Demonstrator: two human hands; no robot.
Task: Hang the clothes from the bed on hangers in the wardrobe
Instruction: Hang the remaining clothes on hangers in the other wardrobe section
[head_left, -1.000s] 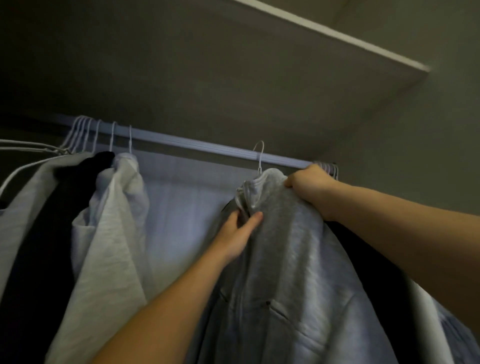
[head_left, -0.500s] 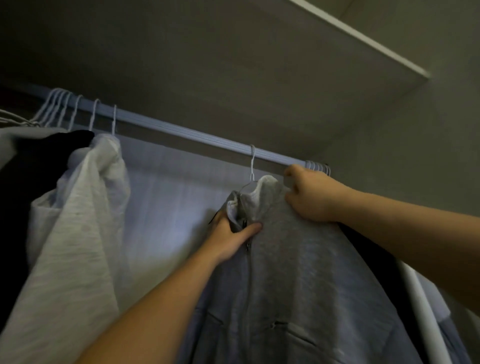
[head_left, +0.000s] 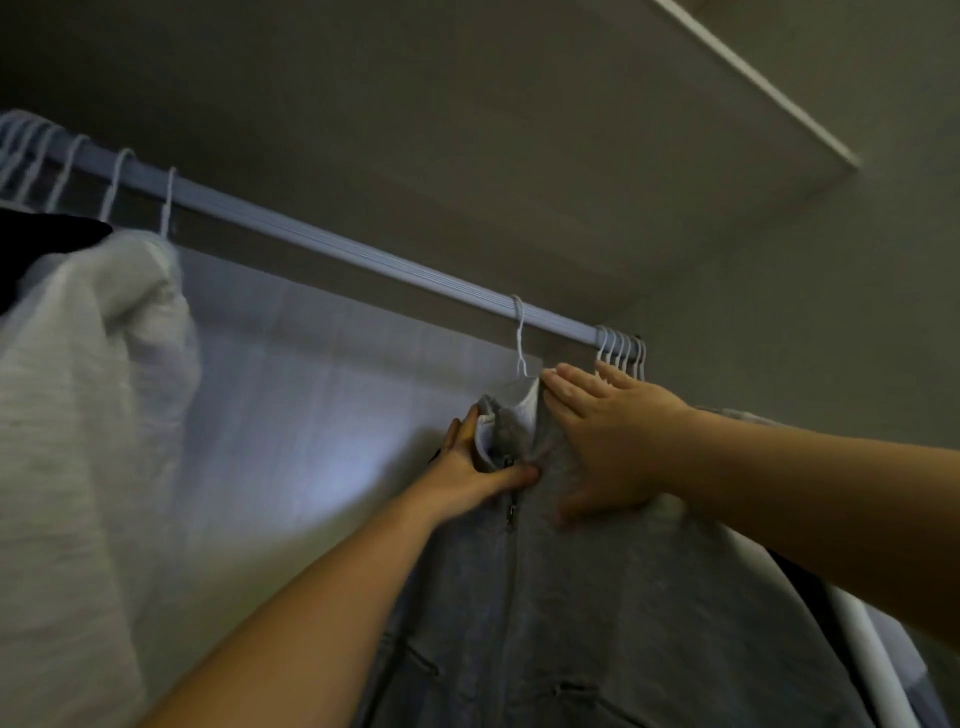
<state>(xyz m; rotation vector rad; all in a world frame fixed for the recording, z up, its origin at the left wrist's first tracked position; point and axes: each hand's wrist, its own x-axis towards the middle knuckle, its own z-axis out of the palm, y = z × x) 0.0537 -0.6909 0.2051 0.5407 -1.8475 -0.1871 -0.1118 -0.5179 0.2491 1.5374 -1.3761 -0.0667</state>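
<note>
A grey zip-up jacket (head_left: 597, 613) hangs on a white wire hanger (head_left: 519, 338) hooked over the wardrobe rail (head_left: 332, 244). My left hand (head_left: 475, 467) pinches the left side of the jacket's collar just above the zipper. With fingers spread, my right hand (head_left: 608, 441) lies flat on the right side of the collar and shoulder. The rest of the hanger is hidden inside the jacket.
A light grey garment (head_left: 88, 415) and a black one (head_left: 41, 249) hang at the left under several white hangers. More empty hanger hooks (head_left: 621, 348) bunch at the rail's right end. Dark clothing (head_left: 815, 587) and a white post (head_left: 862, 644) sit right of the jacket. A shelf underside (head_left: 467, 104) runs overhead.
My right hand has let go of the jacket's shoulder and opened flat against it. The view has swung slightly left and closer; my left hand keeps its hold on the collar.
</note>
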